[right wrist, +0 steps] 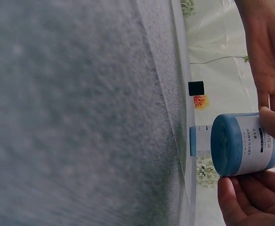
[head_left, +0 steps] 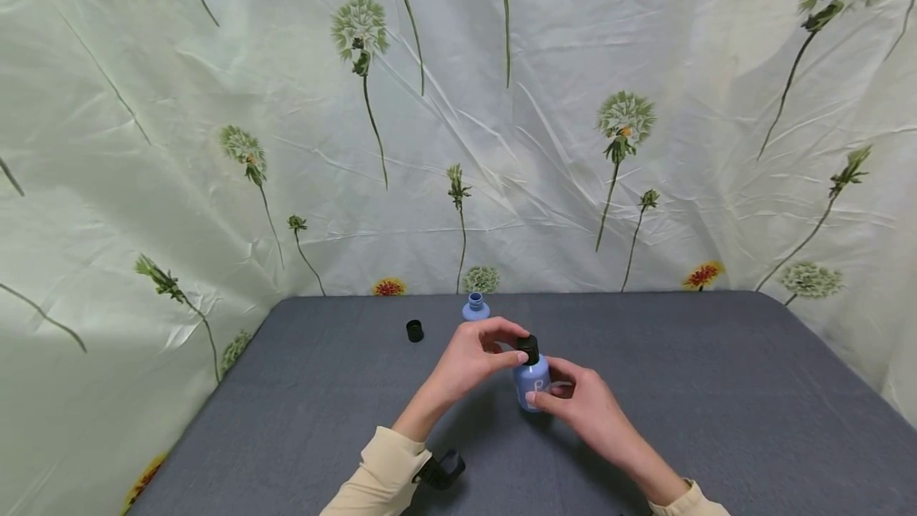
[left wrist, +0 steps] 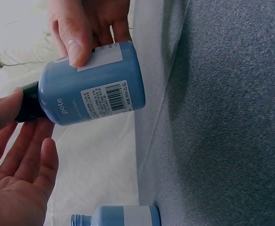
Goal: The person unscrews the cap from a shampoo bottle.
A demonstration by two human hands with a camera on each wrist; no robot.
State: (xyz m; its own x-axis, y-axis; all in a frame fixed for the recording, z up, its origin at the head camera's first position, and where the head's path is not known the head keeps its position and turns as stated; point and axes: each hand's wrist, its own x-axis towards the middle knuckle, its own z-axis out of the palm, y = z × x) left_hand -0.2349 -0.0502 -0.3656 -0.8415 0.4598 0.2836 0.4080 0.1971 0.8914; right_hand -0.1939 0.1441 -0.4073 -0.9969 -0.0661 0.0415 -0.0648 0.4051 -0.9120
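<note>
Between my hands is a blue bottle (head_left: 532, 379) with white labels and a barcode, held above the table; its underside shows in the right wrist view. The thumb and fingers of my left hand (head_left: 473, 357) pinch the black cap (head_left: 528, 347) at the bottle's neck. My right hand (head_left: 586, 406) grips the bottle's body, thumb on one side and fingers on the other. Behind the left hand stands a second blue bottle (head_left: 476, 310), uncapped, its threaded neck (left wrist: 80, 220) bare. A loose black cap (head_left: 415, 331) sits on the table to its left.
A dark grey cloth covers the table (head_left: 702, 388). White curtains (head_left: 458, 118) printed with dandelions hang behind it and along the sides. A black strap (head_left: 440, 470) circles the left wrist beside the cream sleeve (head_left: 383, 468).
</note>
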